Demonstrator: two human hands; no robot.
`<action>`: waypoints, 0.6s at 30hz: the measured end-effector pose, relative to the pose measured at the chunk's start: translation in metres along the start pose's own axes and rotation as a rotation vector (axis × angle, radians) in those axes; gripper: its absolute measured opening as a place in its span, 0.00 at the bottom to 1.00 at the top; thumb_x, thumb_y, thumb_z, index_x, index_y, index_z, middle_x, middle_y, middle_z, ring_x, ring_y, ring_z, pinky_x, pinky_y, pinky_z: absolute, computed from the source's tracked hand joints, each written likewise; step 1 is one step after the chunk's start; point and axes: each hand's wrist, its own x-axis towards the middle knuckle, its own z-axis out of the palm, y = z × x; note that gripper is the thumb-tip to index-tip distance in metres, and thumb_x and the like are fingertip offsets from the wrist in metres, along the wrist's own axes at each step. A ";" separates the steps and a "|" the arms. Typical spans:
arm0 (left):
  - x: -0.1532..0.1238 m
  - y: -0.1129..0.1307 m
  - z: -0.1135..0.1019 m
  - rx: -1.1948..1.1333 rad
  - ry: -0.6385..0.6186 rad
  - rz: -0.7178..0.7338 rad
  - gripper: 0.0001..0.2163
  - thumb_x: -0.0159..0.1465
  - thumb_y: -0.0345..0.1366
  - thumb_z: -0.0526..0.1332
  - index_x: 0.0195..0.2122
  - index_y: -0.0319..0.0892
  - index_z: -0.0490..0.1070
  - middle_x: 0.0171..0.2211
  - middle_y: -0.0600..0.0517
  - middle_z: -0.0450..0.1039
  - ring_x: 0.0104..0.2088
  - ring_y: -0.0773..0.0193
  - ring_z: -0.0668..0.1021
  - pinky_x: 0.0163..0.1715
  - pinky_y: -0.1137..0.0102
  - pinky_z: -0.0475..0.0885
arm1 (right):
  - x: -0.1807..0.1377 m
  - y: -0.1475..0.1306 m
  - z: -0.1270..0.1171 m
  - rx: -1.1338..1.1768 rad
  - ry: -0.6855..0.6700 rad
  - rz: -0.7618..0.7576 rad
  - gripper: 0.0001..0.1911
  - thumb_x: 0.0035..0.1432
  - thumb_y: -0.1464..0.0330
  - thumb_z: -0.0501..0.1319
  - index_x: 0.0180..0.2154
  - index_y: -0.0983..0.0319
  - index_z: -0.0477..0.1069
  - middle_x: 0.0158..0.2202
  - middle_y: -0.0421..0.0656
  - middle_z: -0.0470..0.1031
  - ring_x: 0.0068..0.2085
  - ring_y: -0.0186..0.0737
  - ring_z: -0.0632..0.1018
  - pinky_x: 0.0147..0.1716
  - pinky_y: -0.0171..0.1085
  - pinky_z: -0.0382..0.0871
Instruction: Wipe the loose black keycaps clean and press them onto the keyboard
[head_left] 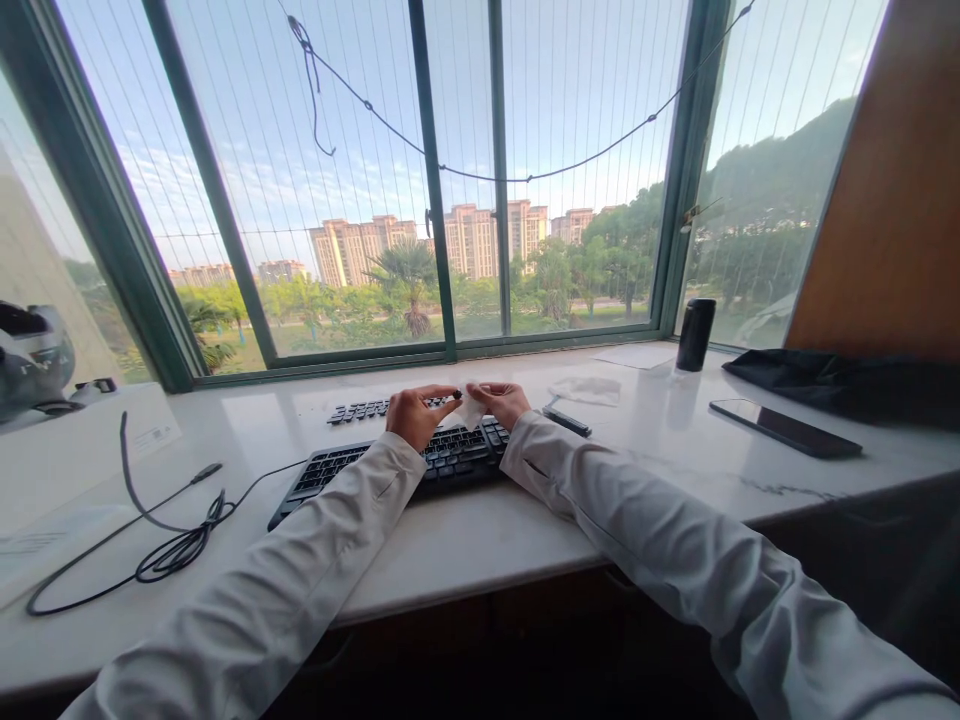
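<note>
Above a black keyboard [459, 458], my left hand [411, 416] pinches a small black keycap [457, 395] between thumb and fingertips. Close beside it, my right hand [510, 402] is closed on a thin white tissue [471, 412], which hangs down over the keys. The tissue and the keycap are very near each other; whether they touch I cannot tell. Several loose black keycaps [361, 411] lie in rows on the white counter behind the keyboard. My forearms cover parts of the keyboard's front edge.
A slim dark object [568, 420] lies right of the keyboard, near a crumpled whitish sheet [589, 390]. Farther right are a black cylinder [696, 335], a phone [785, 428] and black fabric [840, 385]. A coiled cable [176, 555] lies left. Windows [360, 180] rise behind the counter.
</note>
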 end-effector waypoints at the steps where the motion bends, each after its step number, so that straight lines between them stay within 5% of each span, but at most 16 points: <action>1: 0.001 0.000 -0.001 -0.015 0.008 -0.008 0.14 0.54 0.49 0.62 0.38 0.49 0.77 0.35 0.54 0.78 0.24 0.66 0.76 0.29 0.71 0.71 | 0.002 0.000 0.000 0.057 0.028 0.016 0.25 0.31 0.55 0.70 0.30 0.65 0.76 0.27 0.43 0.77 0.27 0.35 0.75 0.29 0.36 0.71; 5: 0.000 0.003 -0.004 0.026 0.038 0.000 0.14 0.54 0.50 0.62 0.38 0.51 0.77 0.36 0.55 0.78 0.25 0.65 0.77 0.29 0.71 0.71 | 0.005 -0.002 0.001 0.153 0.094 0.057 0.27 0.30 0.54 0.71 0.32 0.65 0.75 0.28 0.43 0.76 0.27 0.35 0.75 0.31 0.37 0.72; 18: -0.004 0.003 -0.010 0.384 -0.015 0.094 0.11 0.59 0.46 0.58 0.40 0.54 0.76 0.39 0.56 0.77 0.41 0.59 0.78 0.34 0.70 0.71 | -0.002 0.004 0.014 -0.059 -0.277 0.019 0.26 0.37 0.53 0.68 0.34 0.67 0.77 0.28 0.45 0.77 0.28 0.35 0.75 0.31 0.34 0.68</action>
